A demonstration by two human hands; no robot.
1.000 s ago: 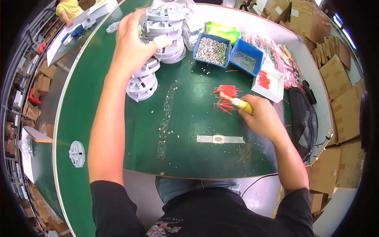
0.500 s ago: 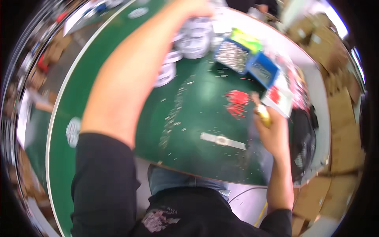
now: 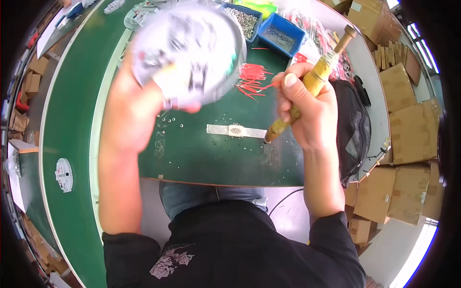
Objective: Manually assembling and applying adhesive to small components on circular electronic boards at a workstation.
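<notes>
In my left hand (image 3: 137,108) is a round grey-white plastic housing (image 3: 197,53) with parts inside it. It is tilted up above the table and smeared by motion; my fingers are closed on its lower edge. My right hand (image 3: 309,103) is wrapped round a stick-like tool (image 3: 317,74) with a yellow, worn handle and a brown rod with a wider end. A thin red wire (image 3: 272,86) sticks out from between the thumb and fingers of that hand. Just left of it, a bunch of short red wires (image 3: 252,73) lies on the green table (image 3: 201,165).
A pale strip with a round middle (image 3: 235,130) lies on the table, with small nuts and bits scattered around. Blue bins (image 3: 283,36) of small metal parts stand at the back. A black mesh bag (image 3: 353,129) sits at right. Another round housing (image 3: 63,175) lies on the left-hand green surface.
My left hand has come back from the far stack of housings, now with one in it. My right hand has lifted the tool and now has a red wire too. The view has shifted.
</notes>
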